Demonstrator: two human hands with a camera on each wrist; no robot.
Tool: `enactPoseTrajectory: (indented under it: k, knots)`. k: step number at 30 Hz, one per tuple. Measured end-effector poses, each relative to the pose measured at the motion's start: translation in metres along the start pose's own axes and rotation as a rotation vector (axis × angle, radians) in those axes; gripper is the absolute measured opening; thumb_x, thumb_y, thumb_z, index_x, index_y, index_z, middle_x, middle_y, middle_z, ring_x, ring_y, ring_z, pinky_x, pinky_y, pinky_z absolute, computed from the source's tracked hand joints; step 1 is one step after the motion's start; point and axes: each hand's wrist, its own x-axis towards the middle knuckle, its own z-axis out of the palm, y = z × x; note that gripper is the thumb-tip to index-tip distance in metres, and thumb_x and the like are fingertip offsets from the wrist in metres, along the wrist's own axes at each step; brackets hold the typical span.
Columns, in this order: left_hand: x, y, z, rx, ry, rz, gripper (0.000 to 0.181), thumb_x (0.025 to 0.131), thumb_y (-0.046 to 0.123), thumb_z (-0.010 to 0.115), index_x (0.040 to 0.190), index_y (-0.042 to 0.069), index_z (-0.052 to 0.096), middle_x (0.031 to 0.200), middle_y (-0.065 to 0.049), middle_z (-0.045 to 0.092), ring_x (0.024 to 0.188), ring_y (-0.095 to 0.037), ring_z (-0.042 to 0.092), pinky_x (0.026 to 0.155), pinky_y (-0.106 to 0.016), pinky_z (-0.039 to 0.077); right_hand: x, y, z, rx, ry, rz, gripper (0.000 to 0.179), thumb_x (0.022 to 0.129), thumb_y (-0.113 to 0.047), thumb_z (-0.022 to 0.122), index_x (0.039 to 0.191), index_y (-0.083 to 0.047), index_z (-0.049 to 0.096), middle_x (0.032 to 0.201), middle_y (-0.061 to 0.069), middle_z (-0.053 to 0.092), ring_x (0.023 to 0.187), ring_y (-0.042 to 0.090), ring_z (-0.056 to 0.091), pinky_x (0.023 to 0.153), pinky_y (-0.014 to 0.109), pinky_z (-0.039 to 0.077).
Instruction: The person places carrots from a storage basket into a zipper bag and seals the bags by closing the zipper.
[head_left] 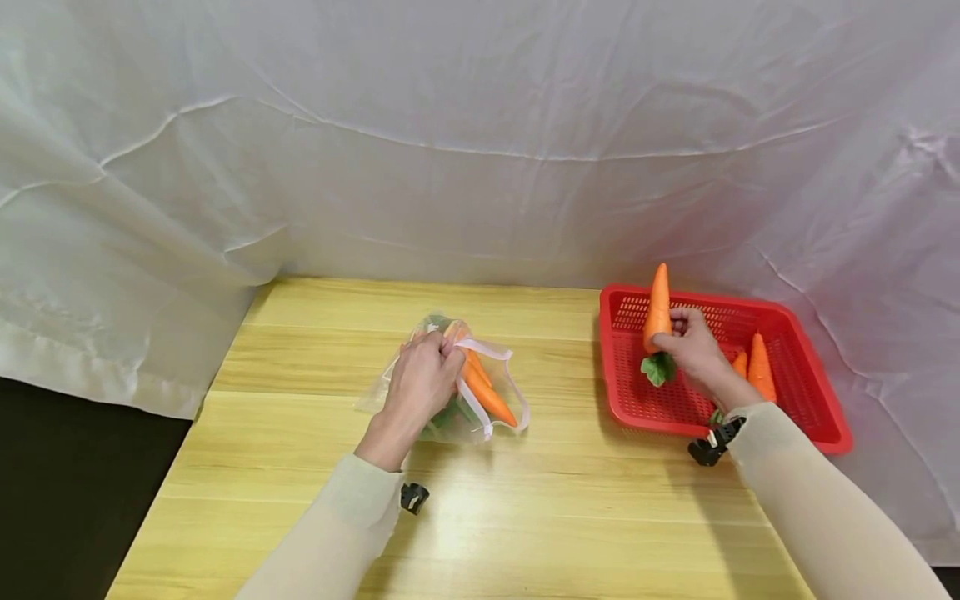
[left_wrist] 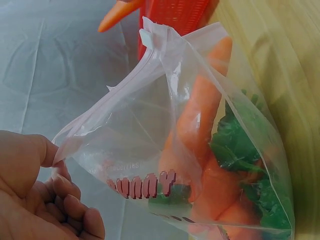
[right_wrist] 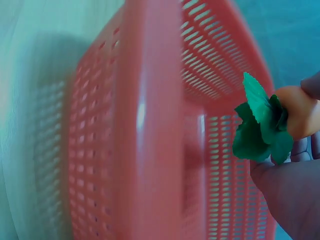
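My left hand (head_left: 426,372) pinches the rim of a clear zip bag (left_wrist: 135,135) between thumb and forefinger. Several carrots with green leaves, such as one carrot (head_left: 489,397), show inside the bag, whose mouth faces right in the head view. Over the left part of a red basket (head_left: 609,367), my right hand (head_left: 697,348) grips another carrot (head_left: 658,310). Its tip points up and its green leaves (right_wrist: 265,125) hang at the bottom. Two more carrots lie in the basket's right part, one of them a whole carrot (head_left: 761,368), the other partly behind the wrist.
The bag and basket rest apart on a wooden table (head_left: 555,492). A pale cloth (head_left: 480,200) hangs behind the table and along its sides. Each wrist wears a small black camera, such as the right camera (head_left: 712,443).
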Motion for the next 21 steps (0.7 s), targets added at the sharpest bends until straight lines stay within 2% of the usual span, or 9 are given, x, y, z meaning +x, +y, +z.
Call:
enactPoseTrajectory:
  k: [9, 12, 16, 21]
  knots:
    - [0.002, 0.001, -0.001, -0.005, 0.005, 0.009, 0.020, 0.099, 0.025, 0.054, 0.084, 0.011, 0.056, 0.072, -0.004, 0.056, 0.066, -0.022, 0.054, 0.061, -0.033, 0.041, -0.014, -0.021, 0.002, 0.102, -0.041, -0.050, 0.052, 0.093, 0.005, 0.064, 0.131, -0.012, 0.033, 0.120, 0.007, 0.041, 0.097, 0.009, 0.052, 0.077, 0.017, 0.056]
    - [0.003, 0.001, -0.001, -0.004, 0.010, 0.016, 0.020, 0.099, 0.024, 0.054, 0.084, 0.011, 0.057, 0.071, -0.005, 0.056, 0.067, -0.023, 0.054, 0.062, -0.033, 0.041, -0.020, -0.031, 0.004, 0.114, -0.062, -0.072, 0.052, 0.092, 0.005, 0.065, 0.128, -0.015, 0.035, 0.118, 0.006, 0.041, 0.097, 0.012, 0.050, 0.076, 0.018, 0.056]
    - [0.005, 0.002, -0.001, 0.002, 0.012, 0.014, 0.021, 0.099, 0.025, 0.055, 0.084, 0.011, 0.057, 0.076, -0.006, 0.057, 0.073, -0.024, 0.054, 0.067, -0.034, 0.042, -0.025, -0.044, 0.007, 0.071, -0.092, -0.088, 0.052, 0.093, 0.003, 0.065, 0.132, -0.012, 0.034, 0.119, 0.008, 0.041, 0.099, 0.015, 0.048, 0.074, 0.020, 0.056]
    - [0.007, 0.004, 0.000, -0.003, 0.017, 0.014, 0.021, 0.099, 0.025, 0.054, 0.084, 0.011, 0.058, 0.079, -0.007, 0.058, 0.077, -0.025, 0.055, 0.067, -0.034, 0.043, -0.031, -0.059, 0.010, -0.055, -0.142, -0.110, 0.060, 0.095, -0.001, 0.065, 0.142, 0.000, 0.027, 0.127, 0.014, 0.042, 0.104, 0.018, 0.051, 0.075, 0.023, 0.058]
